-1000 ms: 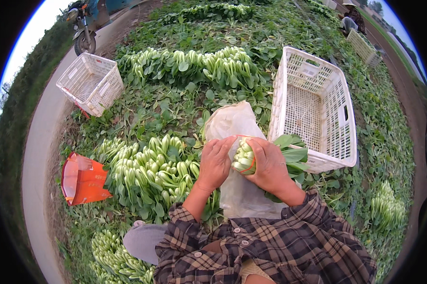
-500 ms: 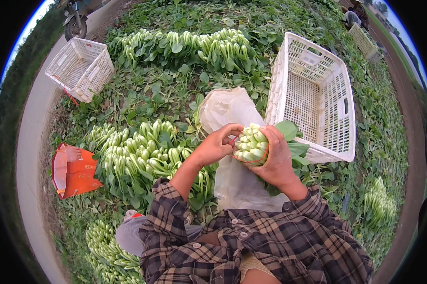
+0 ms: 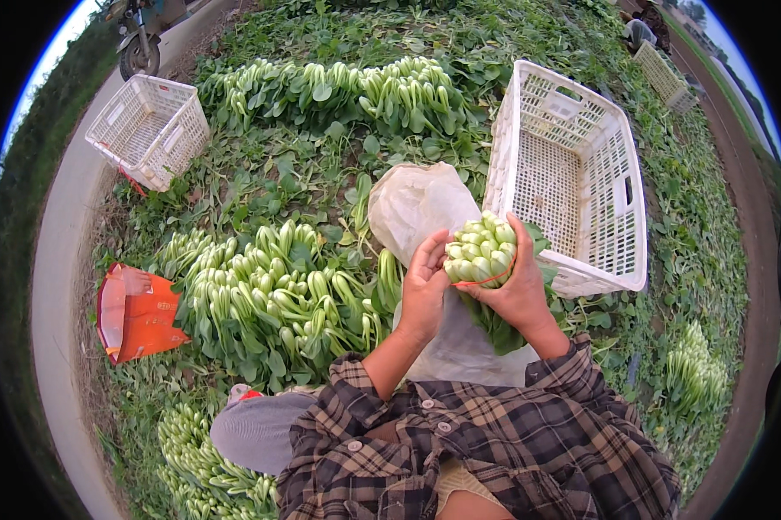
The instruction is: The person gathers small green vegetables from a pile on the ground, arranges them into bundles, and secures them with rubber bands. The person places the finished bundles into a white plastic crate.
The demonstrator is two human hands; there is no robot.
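Note:
Between my hands is a bunch of bok choy, its pale stem ends facing up and its leaves hanging below. A thin red band runs around the stems. My right hand wraps the bunch from the right, thumb across the front. On the other side my left hand cups it, fingers curled against the stems. Underneath, a whitish plastic sheet drapes toward my lap. Left of my hands lies a pile of loose bok choy.
A white plastic crate stands tilted at the right; another crate is far left. Beyond lies a row of bok choy. An orange-red bag rests by the path. At the far right, a person is beside a crate.
Both hands and the bunch have shifted right. My left fingers have gone from the red band to cupping the bunch's side, and the band now lies closer around the stems.

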